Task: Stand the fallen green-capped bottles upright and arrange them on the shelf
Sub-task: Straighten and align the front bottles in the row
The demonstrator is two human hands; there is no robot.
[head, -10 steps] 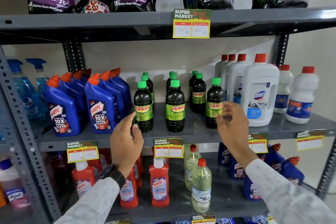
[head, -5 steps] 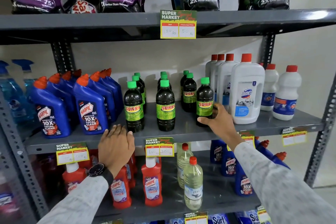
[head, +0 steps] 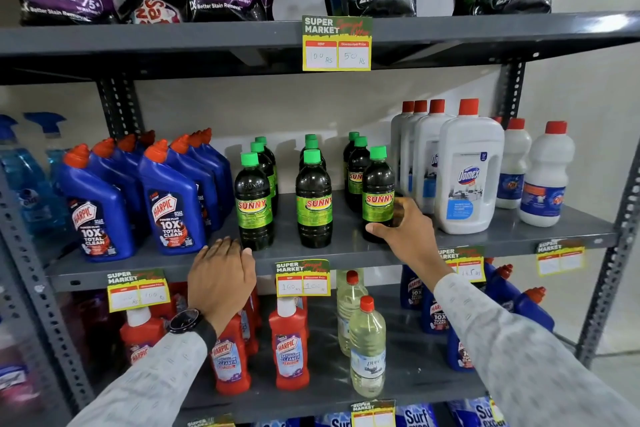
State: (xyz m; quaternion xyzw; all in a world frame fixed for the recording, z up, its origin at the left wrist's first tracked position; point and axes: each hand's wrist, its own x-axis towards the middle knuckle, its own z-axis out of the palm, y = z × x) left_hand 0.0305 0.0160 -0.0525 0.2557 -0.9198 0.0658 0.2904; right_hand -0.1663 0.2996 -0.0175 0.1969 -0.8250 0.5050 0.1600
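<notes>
The left hand [head: 221, 279] lies flat, palm down, fingers together. The right hand [head: 408, 232] reaches forward with its fingers and thumb curled round something. Both arms wear pale sleeves.

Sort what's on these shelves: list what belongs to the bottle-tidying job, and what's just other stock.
Job:
- dark green-capped Sunny bottles
- grey metal middle shelf
- right hand on the front-right bottle
- left hand

Other stock:
- blue Harpic bottles
- white red-capped Domex jugs
- red Harpic bottles
</notes>
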